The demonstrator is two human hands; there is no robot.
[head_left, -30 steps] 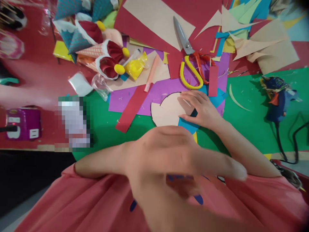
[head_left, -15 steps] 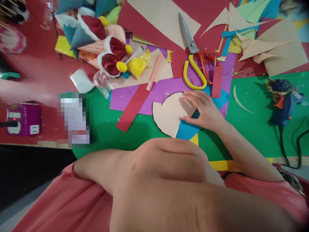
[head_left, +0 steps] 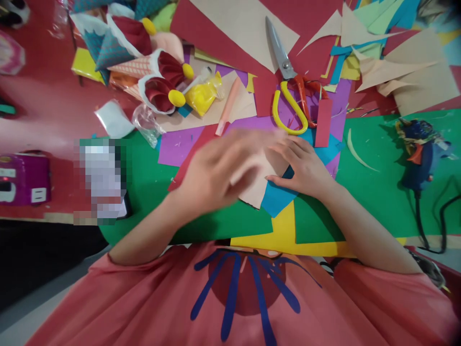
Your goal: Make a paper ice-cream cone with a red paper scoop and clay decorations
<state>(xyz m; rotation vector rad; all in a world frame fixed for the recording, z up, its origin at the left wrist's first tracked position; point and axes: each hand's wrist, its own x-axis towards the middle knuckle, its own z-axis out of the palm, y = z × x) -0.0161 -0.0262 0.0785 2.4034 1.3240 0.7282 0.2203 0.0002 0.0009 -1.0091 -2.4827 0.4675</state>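
Observation:
A cream paper piece with a rounded dark outline (head_left: 256, 192) lies on the green mat, partly covered by my hands. My right hand (head_left: 306, 166) rests over its right side, thumb and fingers apart, with blue paper (head_left: 275, 199) beneath. Above the piece's left side is my left hand (head_left: 223, 168), smeared by motion; whether it touches the paper is unclear. Large scissors (head_left: 288, 72) with one yellow and one red handle lie just beyond my hands. A pink glue stick (head_left: 229, 105) lies on the papers beyond my left hand.
Paper cones with red inside and yellow knobs (head_left: 156, 91) lie at upper left. A blurred-out phone-like object (head_left: 106, 180) and a purple socket box (head_left: 27, 178) are at left. A blue corded glue gun (head_left: 419, 158) lies at right. Paper scraps (head_left: 414, 72) cover the upper right.
My left hand and arm, large and close to the camera before, have moved forward over the cream paper. The right hand has hardly moved. The view has shifted slightly.

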